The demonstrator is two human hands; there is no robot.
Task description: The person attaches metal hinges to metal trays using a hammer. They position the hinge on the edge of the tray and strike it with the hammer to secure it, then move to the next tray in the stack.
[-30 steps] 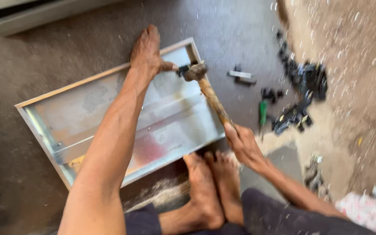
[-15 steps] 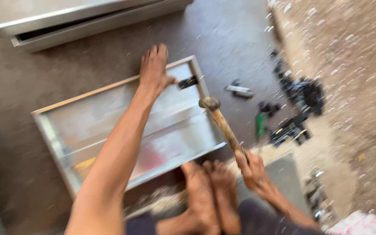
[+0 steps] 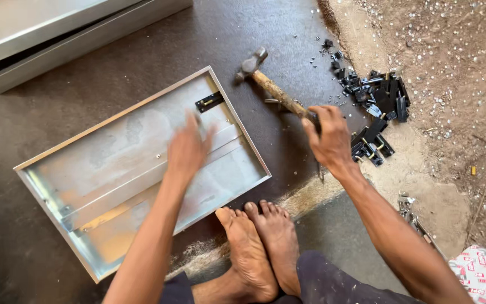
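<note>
Head view: right hand [image 3: 328,135] grips wooden-handled hammer [image 3: 274,90] (head-heavy, best held low) beside stiff sheet-metal tray [image 3: 113,163]; left hand [image 3: 188,149] open above it.

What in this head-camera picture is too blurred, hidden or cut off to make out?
- Left hand: motion-blurred over the shallow rectangular sheet-metal tray, so the fingers are indistinct, as is whether it touches.
- Wooden-handled steel hammer: the handle's end is hidden in the right hand.
- Heap of small black metal parts: too small to identify.
- Long grey metal cabinet: cut off by the top edge.
</note>
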